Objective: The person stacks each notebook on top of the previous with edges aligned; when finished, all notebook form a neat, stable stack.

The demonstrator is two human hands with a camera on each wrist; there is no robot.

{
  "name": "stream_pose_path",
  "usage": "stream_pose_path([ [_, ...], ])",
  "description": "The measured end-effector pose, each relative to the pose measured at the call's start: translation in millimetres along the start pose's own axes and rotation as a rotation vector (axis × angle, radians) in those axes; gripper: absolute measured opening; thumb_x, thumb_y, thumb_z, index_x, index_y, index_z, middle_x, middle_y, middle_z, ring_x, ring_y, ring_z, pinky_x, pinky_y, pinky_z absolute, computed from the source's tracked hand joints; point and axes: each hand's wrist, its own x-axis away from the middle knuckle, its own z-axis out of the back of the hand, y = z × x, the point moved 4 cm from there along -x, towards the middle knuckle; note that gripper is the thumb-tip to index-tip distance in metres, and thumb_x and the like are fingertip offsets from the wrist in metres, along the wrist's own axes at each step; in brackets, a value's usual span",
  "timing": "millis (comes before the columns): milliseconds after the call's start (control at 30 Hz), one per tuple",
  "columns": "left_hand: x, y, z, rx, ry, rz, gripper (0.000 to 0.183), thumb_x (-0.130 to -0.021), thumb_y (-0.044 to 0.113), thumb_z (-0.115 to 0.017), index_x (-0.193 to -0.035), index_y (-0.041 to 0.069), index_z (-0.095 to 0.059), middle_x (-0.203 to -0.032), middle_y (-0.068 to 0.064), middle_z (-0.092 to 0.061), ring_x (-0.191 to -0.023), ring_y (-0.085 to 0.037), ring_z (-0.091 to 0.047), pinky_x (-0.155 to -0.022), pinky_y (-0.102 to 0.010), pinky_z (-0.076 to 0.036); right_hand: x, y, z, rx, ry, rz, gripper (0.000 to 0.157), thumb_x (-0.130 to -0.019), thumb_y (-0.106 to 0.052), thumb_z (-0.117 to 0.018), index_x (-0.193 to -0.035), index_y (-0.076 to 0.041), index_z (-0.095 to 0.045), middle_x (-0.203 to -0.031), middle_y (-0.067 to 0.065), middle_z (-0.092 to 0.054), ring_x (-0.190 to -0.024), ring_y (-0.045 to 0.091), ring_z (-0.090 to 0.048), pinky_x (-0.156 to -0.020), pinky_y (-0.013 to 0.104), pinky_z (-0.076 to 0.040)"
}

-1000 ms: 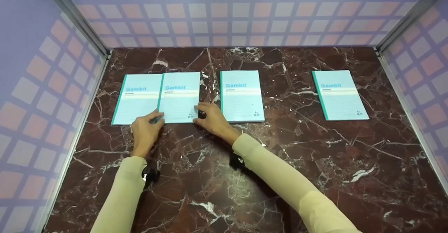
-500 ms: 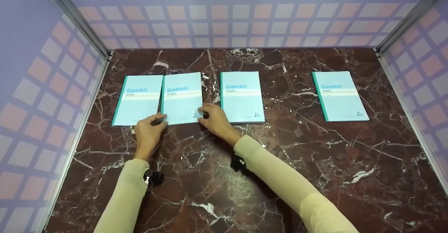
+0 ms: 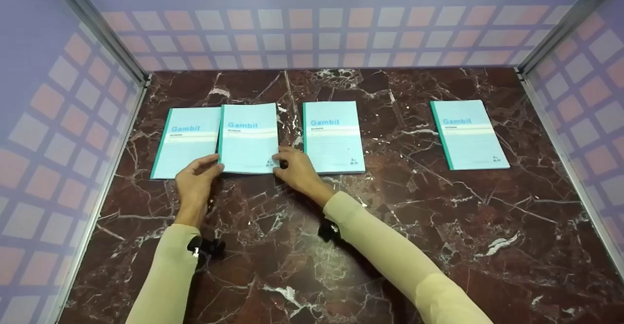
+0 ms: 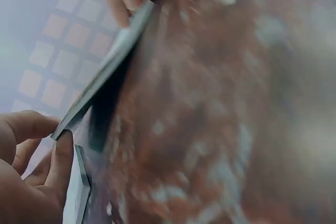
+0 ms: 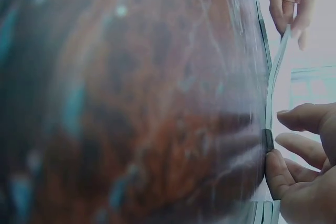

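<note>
In the head view, a pale blue Gambit notebook (image 3: 248, 139) with a green spine lies between my two hands. My left hand (image 3: 195, 180) pinches its lower left corner between thumb and finger. At its lower right corner, my right hand (image 3: 297, 168) holds the edge with thumb and fingertips. The left wrist view shows the notebook's near edge (image 4: 100, 77) tilted, with a dark gap under part of it. Its spine side slightly overlaps a second notebook (image 3: 187, 143) on the left. The pinch at the right corner is partly hidden by the fingers.
A third notebook (image 3: 334, 139) lies just right of my right hand. Farther right is another notebook (image 3: 470, 136), slightly slanted. All rest on a dark red marble table (image 3: 404, 236). Checkered purple panels (image 3: 331, 36) wall in the back and both sides.
The held notebook first turned slightly and shifted right, away from the left one. Now it sits straighter, its spine side over the left notebook's edge. Both hands moved with it.
</note>
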Motion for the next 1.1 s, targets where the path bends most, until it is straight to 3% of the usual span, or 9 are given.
stream_pose_path([
  [200, 1.1, 9.8, -3.4, 0.173, -0.070, 0.016, 0.036, -0.096, -0.001, -0.077, -0.130, -0.010, -0.070, -0.105, -0.008, -0.077, -0.093, -0.018, -0.076, -0.093, -0.032, -0.061, 2, 3, 0.7, -0.058, 0.040, -0.015, 0.028, -0.100, -0.008, -0.073, -0.126, 0.002, -0.075, -0.150, 0.018, -0.059, -0.137, 0.035, -0.057, -0.115, 0.038, -0.046],
  [400, 1.6, 21.2, -3.7, 0.262, -0.099, -0.026, 0.034, -0.097, -0.004, -0.075, -0.128, -0.014, -0.069, -0.109, -0.010, -0.076, -0.092, -0.018, -0.074, -0.092, -0.033, -0.062, 0, 6, 7.0, -0.212, 0.078, -0.051, 0.026, -0.101, -0.006, -0.070, -0.126, -0.001, -0.076, -0.136, 0.017, -0.068, -0.116, 0.028, -0.069, -0.097, 0.029, -0.057],
  [600, 1.9, 23.1, -3.8, 0.385, -0.092, 0.052, 0.027, -0.098, -0.007, -0.072, -0.125, -0.011, -0.072, -0.124, -0.016, -0.067, -0.094, -0.019, -0.075, -0.096, -0.032, -0.060, -1, 10, 12.5, -0.335, 0.070, -0.144, 0.028, -0.103, -0.010, -0.069, -0.130, -0.006, -0.076, -0.122, 0.012, -0.074, -0.100, 0.021, -0.072, -0.082, 0.028, -0.060],
  [767, 1.4, 22.9, -2.9, 0.455, -0.088, 0.103, 0.032, -0.099, -0.009, -0.069, -0.131, -0.014, -0.067, -0.127, -0.016, -0.063, -0.096, -0.018, -0.075, -0.097, -0.030, -0.058, -1, 9, 13.6, -0.473, 0.014, -0.203, 0.031, -0.105, -0.010, -0.067, -0.136, -0.005, -0.072, -0.112, 0.013, -0.076, -0.092, 0.025, -0.076, -0.079, 0.032, -0.063],
  [900, -0.8, 22.7, -0.9, 0.531, -0.063, 0.148, 0.026, -0.097, -0.012, -0.069, -0.123, -0.011, -0.072, -0.124, -0.015, -0.065, -0.094, -0.018, -0.076, -0.094, -0.028, -0.059, -1, 9, 11.3, -0.608, -0.026, -0.216, 0.035, -0.104, -0.005, -0.067, -0.139, -0.001, -0.068, -0.102, 0.013, -0.073, -0.084, 0.023, -0.074, -0.080, 0.034, -0.064],
  [1000, -1.2, 23.0, 0.4, 0.550, -0.058, 0.163, 0.023, -0.097, -0.012, -0.070, -0.120, -0.010, -0.074, -0.124, -0.016, -0.065, -0.093, -0.018, -0.076, -0.093, -0.028, -0.059, -2, 11, 10.0, -0.690, -0.033, -0.199, 0.038, -0.102, -0.001, -0.068, -0.139, 0.002, -0.066, -0.097, 0.011, -0.071, -0.081, 0.022, -0.070, -0.081, 0.035, -0.064],
  [1100, 0.9, 22.6, 2.0, 0.526, -0.060, 0.137, 0.023, -0.097, -0.011, -0.070, -0.119, -0.010, -0.074, -0.123, -0.015, -0.067, -0.094, -0.019, -0.076, -0.094, -0.029, -0.059, -1, 12, 11.4, -0.684, -0.007, -0.153, 0.038, -0.100, -0.001, -0.072, -0.137, 0.001, -0.068, -0.103, 0.010, -0.072, -0.086, 0.020, -0.070, -0.082, 0.035, -0.064],
])
